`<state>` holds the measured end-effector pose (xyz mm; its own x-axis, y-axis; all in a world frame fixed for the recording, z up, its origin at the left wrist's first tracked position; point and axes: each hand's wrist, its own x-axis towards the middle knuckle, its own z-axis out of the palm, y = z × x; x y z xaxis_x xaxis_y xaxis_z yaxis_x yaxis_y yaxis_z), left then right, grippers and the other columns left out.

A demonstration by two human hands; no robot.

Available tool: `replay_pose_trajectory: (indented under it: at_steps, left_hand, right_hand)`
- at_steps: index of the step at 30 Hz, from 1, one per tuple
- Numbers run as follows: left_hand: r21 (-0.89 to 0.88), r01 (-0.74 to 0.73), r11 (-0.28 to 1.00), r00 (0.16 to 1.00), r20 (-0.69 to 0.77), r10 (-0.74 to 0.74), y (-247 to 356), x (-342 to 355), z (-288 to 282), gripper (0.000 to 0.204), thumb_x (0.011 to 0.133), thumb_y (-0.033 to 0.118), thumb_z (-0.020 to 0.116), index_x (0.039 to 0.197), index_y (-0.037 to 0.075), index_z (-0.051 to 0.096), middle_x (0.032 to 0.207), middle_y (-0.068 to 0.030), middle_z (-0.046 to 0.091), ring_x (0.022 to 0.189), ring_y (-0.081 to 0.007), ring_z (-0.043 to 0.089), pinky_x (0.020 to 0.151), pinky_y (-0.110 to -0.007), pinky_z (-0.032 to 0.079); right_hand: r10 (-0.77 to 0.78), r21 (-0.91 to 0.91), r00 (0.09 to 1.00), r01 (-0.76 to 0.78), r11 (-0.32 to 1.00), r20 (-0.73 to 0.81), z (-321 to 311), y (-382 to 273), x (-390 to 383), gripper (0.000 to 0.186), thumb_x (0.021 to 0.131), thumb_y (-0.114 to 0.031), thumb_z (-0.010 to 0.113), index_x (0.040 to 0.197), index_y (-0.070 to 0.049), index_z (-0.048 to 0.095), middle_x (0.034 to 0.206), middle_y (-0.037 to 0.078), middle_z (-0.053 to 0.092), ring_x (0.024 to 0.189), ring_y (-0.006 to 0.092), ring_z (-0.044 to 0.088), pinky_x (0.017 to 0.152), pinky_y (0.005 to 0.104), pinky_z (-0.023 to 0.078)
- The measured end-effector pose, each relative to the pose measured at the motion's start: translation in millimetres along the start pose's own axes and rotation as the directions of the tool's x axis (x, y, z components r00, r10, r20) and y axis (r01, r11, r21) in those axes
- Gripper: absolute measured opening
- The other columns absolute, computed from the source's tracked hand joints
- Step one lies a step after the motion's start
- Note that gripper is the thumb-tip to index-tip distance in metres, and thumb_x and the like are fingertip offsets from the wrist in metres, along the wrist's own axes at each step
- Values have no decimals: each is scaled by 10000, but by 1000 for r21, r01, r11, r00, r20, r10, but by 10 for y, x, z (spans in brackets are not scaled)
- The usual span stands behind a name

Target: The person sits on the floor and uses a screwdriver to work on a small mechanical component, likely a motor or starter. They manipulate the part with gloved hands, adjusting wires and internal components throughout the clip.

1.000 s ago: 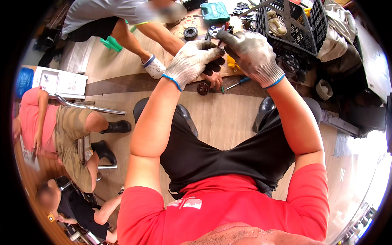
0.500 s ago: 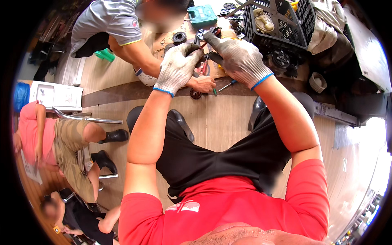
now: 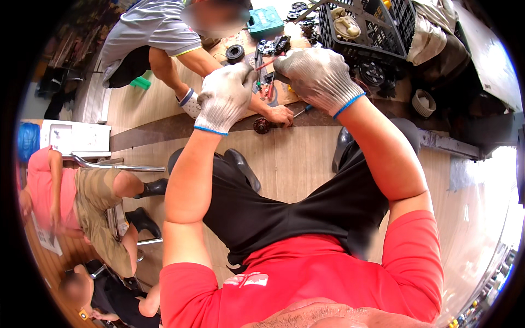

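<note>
My gloved left hand (image 3: 226,95) and gloved right hand (image 3: 309,76) are raised over the work board, both closed. A thin red item (image 3: 265,64), perhaps a wire or tool shaft, runs between their fingertips, held by both. Below them lie red-handled tools (image 3: 268,92), black parts (image 3: 273,46) and a round black ring (image 3: 235,53). A co-worker's bare hand (image 3: 280,115) reaches down beside a blue-handled screwdriver (image 3: 306,109) and a copper-brown round part (image 3: 262,125).
A co-worker (image 3: 142,38) bends at upper left. Two seated people (image 3: 54,186) are at left. A teal case (image 3: 264,22), black crate (image 3: 363,33), white basket (image 3: 424,101) and metal chair (image 3: 126,166) surround me. My knees and boots are below.
Both my hands have moved left and my left hand slightly down; the red item now shows stretched between them. The co-worker has shifted rightward, the hand now beside the screwdriver.
</note>
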<state>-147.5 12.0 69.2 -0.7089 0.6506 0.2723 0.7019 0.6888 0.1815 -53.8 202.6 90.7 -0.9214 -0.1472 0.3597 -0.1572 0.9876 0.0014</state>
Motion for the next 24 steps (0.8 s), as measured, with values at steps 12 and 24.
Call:
replay_pose_trajectory:
  at_steps: [12, 24]
  left_hand:
    - [-100, -468, 878, 884, -23, 468, -178, -211, -196, 142, 858, 159, 713, 957, 59, 696, 768, -133, 661, 715, -324, 661, 669, -410, 524]
    - [-429, -430, 794, 883, -18, 468, -151, -314, -279, 150, 851, 113, 720, 982, 39, 725, 782, -126, 671, 657, -270, 635, 621, -345, 489]
  right_hand:
    - [-102, 501, 995, 88, 861, 1, 267, 366, 139, 287, 891, -243, 715, 1087, -33, 715, 996, 180, 712, 864, 361, 687, 763, 397, 557]
    - [-61, 741, 997, 14, 672, 37, 238, 182, 103, 255, 903, -224, 746, 1009, 2, 696, 851, 149, 700, 727, 207, 650, 715, 328, 533]
